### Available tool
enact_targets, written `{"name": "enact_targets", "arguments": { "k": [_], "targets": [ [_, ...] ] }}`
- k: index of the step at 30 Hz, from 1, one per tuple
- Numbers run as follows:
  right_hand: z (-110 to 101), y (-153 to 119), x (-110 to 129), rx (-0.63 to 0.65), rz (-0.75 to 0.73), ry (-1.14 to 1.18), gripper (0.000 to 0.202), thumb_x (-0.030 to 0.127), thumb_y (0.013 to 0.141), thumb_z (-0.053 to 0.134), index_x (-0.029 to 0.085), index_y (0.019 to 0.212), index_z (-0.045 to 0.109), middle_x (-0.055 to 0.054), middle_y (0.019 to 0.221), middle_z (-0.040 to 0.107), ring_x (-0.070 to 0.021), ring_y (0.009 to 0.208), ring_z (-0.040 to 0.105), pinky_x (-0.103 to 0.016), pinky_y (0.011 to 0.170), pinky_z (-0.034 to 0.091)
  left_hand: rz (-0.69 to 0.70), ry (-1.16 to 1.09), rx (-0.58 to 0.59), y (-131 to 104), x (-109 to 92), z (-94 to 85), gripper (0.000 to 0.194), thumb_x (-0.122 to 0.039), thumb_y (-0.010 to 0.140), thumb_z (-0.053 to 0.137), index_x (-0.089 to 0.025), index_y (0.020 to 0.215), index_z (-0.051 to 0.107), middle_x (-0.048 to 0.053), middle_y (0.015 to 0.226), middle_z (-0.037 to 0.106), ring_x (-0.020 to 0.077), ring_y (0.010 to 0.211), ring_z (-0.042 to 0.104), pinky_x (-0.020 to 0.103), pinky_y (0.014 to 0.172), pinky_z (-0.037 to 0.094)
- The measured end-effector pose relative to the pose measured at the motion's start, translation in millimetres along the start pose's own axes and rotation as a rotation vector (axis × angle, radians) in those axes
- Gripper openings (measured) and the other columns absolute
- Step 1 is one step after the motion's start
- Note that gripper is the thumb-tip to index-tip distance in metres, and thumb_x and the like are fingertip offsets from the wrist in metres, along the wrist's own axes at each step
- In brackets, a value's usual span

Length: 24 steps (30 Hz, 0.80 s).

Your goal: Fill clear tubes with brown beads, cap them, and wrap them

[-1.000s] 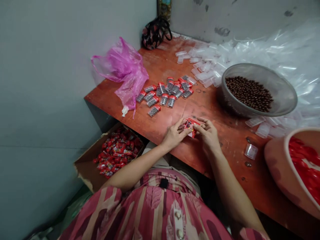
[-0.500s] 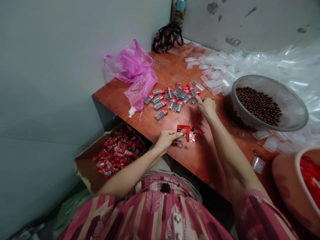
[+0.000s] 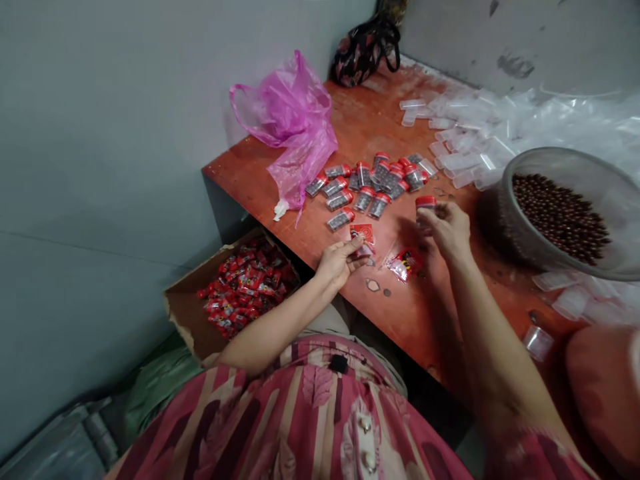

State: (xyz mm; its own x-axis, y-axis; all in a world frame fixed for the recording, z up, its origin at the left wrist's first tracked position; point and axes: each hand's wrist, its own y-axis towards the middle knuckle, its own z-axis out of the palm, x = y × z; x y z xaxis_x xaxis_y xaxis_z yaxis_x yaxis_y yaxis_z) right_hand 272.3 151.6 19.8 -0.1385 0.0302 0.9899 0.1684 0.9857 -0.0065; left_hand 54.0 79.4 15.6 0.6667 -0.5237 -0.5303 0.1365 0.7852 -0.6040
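Note:
Near the front edge of the red table (image 3: 310, 240), my left hand (image 3: 340, 265) pinches a small red printed plastic sleeve (image 3: 364, 233). To its right, my right hand (image 3: 450, 230) grips a small clear container with a red cap (image 3: 426, 201), raised over the table. Its lower part is hidden by my fingers. Between the hands more red printed sleeves (image 3: 406, 263) lie flat. Behind them several filled, red-capped containers (image 3: 380, 180) lie in a loose group, dark balls showing through their clear sides.
A translucent bowl (image 3: 515, 230) of brown balls stands at right, amid a heap of clear empty containers (image 3: 465, 150). A pink plastic bag (image 3: 300, 113) lies at the back left. Below the table edge, a cardboard box (image 3: 187, 300) holds wrapped red packs. A pinkish tub (image 3: 600, 387) is at lower right.
My right hand has drawn back from the group with one red-capped container. My left hand has lifted its sleeve away from the other sleeves. The camera view has shifted.

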Motion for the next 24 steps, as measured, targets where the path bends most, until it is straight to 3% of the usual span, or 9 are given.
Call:
{"name": "enact_targets", "arguments": {
  "k": [1,5,8,12,19,24],
  "targets": [
    [3,-24,5,-0.035,0.022,-0.049,0.027,0.039,0.066,0.078,0.023,0.084,0.065,0.0,0.068,0.063,-0.018,0.057,0.061,-0.033,0.05,0.051,0.001,-0.03,-0.001,1,1,0.8,0.019,-0.022,0.074,0.074,-0.01,0.067,0.061,0.002,0.062,0.066,0.0089,0.052,0.062,0.02,0.054,0.053],
    [24,-112,21,0.107,0.093,-0.009,0.029,0.039,0.069,0.076,0.02,0.087,0.065,0.001,0.071,0.066,-0.0132,0.058,0.061,-0.029,0.056,0.053,0.014,-0.103,0.034,1,6,7.7,0.016,-0.021,0.075,0.073,-0.01,0.072,0.062,0.002,0.065,0.067,0.0102,0.055,0.064,0.022,0.057,0.054],
    [41,-146,26,0.112,0.132,0.076,0.028,0.04,0.072,0.074,0.021,0.091,0.065,0.0,0.076,0.069,-0.0148,0.062,0.064,-0.031,0.061,0.056,0.035,-0.108,0.087,-2,12,15.9,0.019,-0.024,0.074,0.074,-0.009,0.071,0.062,0.002,0.066,0.067,0.0094,0.057,0.064,0.021,0.059,0.053],
    [50,-154,21,0.066,0.155,0.141,0.026,0.039,0.072,0.074,0.021,0.088,0.063,0.0,0.075,0.069,-0.0157,0.063,0.065,-0.031,0.063,0.057,0.054,-0.097,0.108,-12,19,27.4,0.027,-0.028,0.066,0.08,-0.011,0.067,0.059,0.0,0.061,0.065,0.0079,0.052,0.06,0.02,0.056,0.05],
    [44,-156,13,-0.082,0.069,0.107,0.028,0.04,0.074,0.072,0.021,0.093,0.063,-0.001,0.08,0.069,-0.0157,0.068,0.065,-0.032,0.066,0.057,0.131,0.052,0.155,-22,23,35.3,0.032,-0.03,0.059,0.084,-0.011,0.072,0.061,0.0,0.064,0.066,0.0103,0.056,0.062,0.023,0.059,0.05],
    [40,-157,11,-0.072,0.045,0.135,0.026,0.039,0.074,0.072,0.021,0.09,0.062,0.001,0.077,0.067,-0.0137,0.064,0.064,-0.03,0.064,0.055,0.177,0.161,0.262,-20,21,34.5,0.037,-0.03,0.053,0.086,-0.01,0.076,0.065,0.001,0.069,0.069,0.0114,0.059,0.064,0.025,0.063,0.052]
  ]
}}
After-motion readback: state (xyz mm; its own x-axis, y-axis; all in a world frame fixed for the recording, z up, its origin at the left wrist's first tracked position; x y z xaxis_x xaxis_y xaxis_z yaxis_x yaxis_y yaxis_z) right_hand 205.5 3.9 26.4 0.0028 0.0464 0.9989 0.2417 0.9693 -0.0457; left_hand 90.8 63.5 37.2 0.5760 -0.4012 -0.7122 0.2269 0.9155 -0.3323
